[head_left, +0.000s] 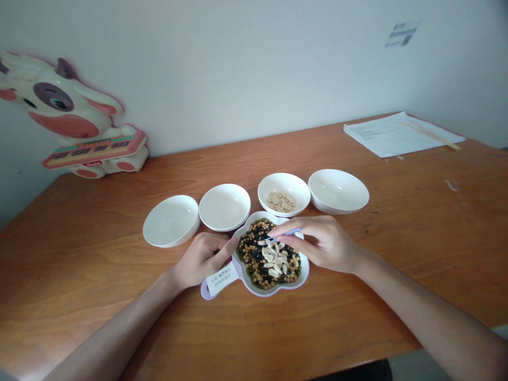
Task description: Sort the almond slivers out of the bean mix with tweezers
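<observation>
A white, scalloped bowl with a lilac handle [306,272] sits in front of me, full of mixed black, tan and green beans. White pumpkin seeds [274,262] lie heaped on top of the beans. With the thumb on the bowl's left rim and the fingers curled below it, my left hand [204,258] steadies the bowl. Above its right side, my right hand [327,243] pinches slim pale-blue tweezers [293,232], their tips by a white seed; whether they grip it I cannot tell. Behind stands a small white bowl [284,180] holding several pale flat seeds [281,201].
Two white bowls, a far-left one [170,219] and its neighbour [224,206], and a far-right white bowl [339,190] complete the row. A cow-shaped toy keyboard [95,145] stands at the back left. Papers [391,135] with a wooden stick [431,135] lie back right.
</observation>
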`<state>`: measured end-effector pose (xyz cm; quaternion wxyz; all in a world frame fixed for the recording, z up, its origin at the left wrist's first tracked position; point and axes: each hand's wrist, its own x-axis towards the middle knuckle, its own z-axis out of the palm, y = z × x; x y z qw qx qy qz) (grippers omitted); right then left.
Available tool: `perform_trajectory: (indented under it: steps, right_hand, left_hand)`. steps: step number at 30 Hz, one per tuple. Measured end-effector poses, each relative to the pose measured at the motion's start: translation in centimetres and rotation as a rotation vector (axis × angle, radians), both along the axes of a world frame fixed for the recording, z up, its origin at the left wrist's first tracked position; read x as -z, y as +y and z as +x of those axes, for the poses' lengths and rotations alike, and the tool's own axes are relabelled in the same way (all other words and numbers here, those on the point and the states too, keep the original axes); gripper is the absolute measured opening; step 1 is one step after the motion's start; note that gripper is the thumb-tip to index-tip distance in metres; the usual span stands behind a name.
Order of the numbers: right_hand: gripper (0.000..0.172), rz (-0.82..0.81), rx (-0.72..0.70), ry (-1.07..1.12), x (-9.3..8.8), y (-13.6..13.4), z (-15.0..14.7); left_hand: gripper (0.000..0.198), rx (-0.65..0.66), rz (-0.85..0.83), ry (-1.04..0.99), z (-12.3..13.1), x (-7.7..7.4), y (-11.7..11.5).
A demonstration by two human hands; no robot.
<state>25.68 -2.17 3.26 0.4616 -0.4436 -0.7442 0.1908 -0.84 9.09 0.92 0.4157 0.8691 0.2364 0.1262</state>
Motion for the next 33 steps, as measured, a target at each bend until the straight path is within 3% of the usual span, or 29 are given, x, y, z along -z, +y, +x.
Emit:
perform_trajectory:
  steps: [18, 27, 33]
  right_hand:
    - [0.017, -0.125, 0.085, 0.081, 0.4, -0.1, -1.0]
    - [0.022, 0.135, -0.040, -0.038, 0.6, -0.2, -1.4]
    - [0.031, 0.225, -0.120, -0.139, 0.7, -0.4, -1.2]
  left_hand:
    - [0.057, 0.005, 0.041, -0.009, -0.1, 0.1, 0.1]
    - [0.057, 0.003, 0.026, -0.017, 0.0, 0.1, 0.0]
    - [0.056, 0.019, 0.007, -0.019, -0.1, 0.1, 0.1]
